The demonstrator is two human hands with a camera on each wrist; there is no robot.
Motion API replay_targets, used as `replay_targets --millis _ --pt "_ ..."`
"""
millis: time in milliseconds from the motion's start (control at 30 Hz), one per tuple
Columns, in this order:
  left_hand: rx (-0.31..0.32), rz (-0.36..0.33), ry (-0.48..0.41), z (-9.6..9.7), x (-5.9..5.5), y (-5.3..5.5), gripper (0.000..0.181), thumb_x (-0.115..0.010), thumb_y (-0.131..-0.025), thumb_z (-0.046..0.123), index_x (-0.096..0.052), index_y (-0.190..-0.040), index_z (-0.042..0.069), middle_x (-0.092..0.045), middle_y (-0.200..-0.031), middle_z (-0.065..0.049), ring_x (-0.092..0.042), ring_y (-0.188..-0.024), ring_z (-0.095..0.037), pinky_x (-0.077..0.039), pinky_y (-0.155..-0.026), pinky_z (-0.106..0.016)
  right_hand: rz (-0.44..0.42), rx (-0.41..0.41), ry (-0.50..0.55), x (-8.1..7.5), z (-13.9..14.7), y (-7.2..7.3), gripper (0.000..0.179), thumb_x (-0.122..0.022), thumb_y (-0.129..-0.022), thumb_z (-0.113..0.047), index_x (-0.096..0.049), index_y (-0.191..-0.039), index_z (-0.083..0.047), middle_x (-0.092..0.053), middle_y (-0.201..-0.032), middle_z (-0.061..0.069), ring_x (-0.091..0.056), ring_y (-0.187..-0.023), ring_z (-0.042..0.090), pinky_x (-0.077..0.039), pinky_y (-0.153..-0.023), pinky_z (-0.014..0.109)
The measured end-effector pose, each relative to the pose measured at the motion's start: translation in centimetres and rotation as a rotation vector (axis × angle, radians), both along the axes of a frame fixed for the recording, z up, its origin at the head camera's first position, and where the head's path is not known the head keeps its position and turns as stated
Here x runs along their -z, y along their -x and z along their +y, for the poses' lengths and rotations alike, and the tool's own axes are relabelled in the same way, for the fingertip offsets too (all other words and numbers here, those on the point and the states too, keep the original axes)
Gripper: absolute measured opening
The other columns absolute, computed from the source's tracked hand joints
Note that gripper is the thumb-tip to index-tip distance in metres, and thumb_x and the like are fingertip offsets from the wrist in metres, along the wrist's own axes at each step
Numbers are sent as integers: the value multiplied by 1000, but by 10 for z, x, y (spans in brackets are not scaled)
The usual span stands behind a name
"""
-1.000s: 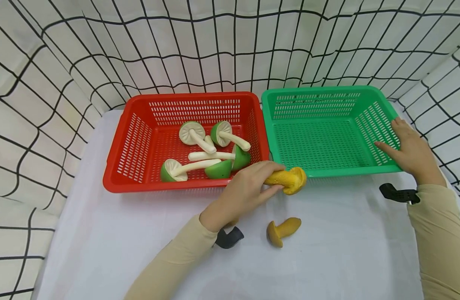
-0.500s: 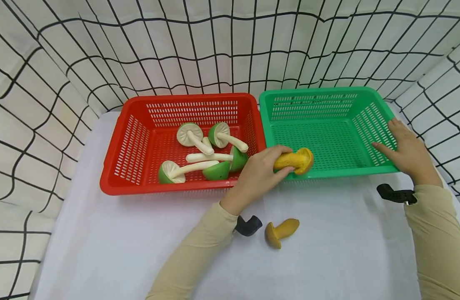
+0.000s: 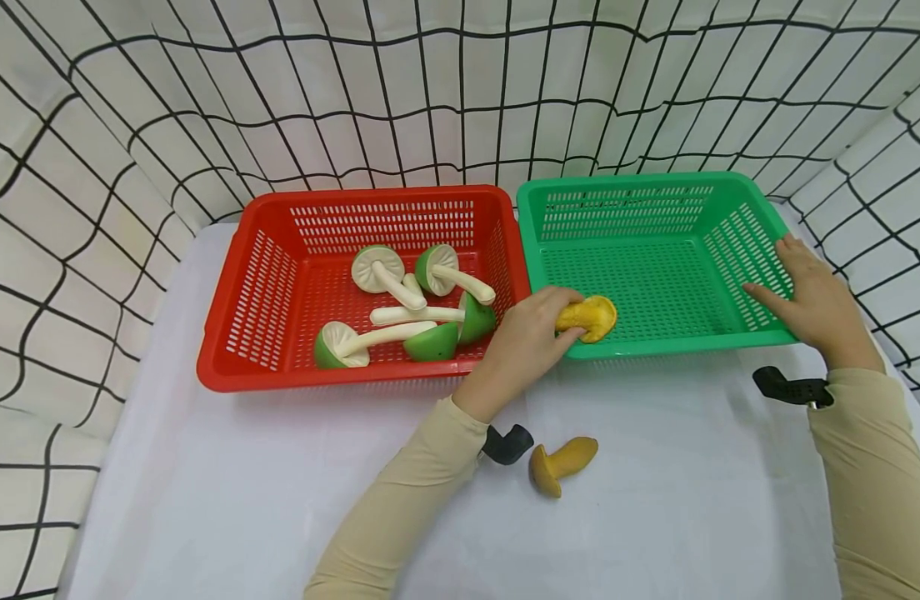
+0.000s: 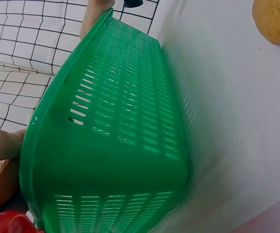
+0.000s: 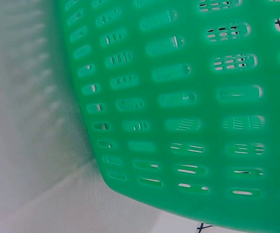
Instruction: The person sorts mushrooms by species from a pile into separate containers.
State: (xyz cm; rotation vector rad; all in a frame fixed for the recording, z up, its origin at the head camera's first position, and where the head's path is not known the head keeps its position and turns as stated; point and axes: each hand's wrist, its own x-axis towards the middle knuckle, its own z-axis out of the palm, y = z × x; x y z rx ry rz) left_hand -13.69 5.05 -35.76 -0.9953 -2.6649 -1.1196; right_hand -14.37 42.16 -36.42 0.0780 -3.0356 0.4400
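In the head view my left hand (image 3: 532, 342) holds a yellow toy mushroom (image 3: 591, 318) by its stem, at the near left corner of the green basket (image 3: 677, 343). The mushroom's cap points right, over the basket's inside. The left wrist view has the thumb (image 4: 1, 145) beyond the basket's rim, with part of the mushroom (image 4: 3, 182) below it. My right hand (image 3: 823, 308) rests on the basket's right rim, fingers fairly straight and thumb reaching inward. In the right wrist view only the basket's slotted wall (image 5: 145, 116) fills the picture; the hand is hidden.
A red basket (image 3: 250, 377) adjoins the green one on the left and bears several green-and-white toy mushrooms (image 3: 433, 342). A second yellow-brown mushroom (image 3: 561, 465) lies on the white table in front. Black-and-white checked cloth walls (image 3: 460, 92) rise behind and at both sides.
My left hand has carried the yellow mushroom up and right from the table side of the baskets to over the green basket's near edge. The right hand has kept its place on the rim.
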Motion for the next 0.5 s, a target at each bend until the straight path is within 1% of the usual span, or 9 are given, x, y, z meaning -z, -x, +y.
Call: replay_targets --millis 133,233,367,500 --pt "24 3 35 -1 -1 -1 32 -69 -87 13 -61 -116 1 -63 -113 -8 -59 -104 -18 -48 -87 -22 -2 1 2 0 0 0 79 -43 -96 -45 -12 -147 7 -9 -153 25 -5 -142 37 -5 -113 52" --pt "43 11 50 -1 0 -1 33 -68 -87 11 -61 -117 0 -63 -114 -8 -59 -103 -17 -48 -86 -20 -2 -1 3 0 0 0 79 -42 -96 -45 -12 -147 8 -9 -153 25 -4 -142 36 -5 -113 52" --pt "58 14 51 -2 1 -1 33 -67 -88 10 -60 -118 0 -62 -113 -8 -59 -98 -16 -48 -82 -19 -2 -3 4 0 1 0 79 -42 -96 -45 -12 -147 8 -9 -153 25 -3 -142 36 -5 -113 52" --pt "65 22 46 -2 1 -1 33 -67 -88 11 -60 -118 1 -62 -113 -8 -59 -99 -16 -49 -82 -20 -5 -3 6 0 0 0 79 -43 -96 -44 -11 -147 7 -9 -153 25 -3 -142 35 -5 -113 52"
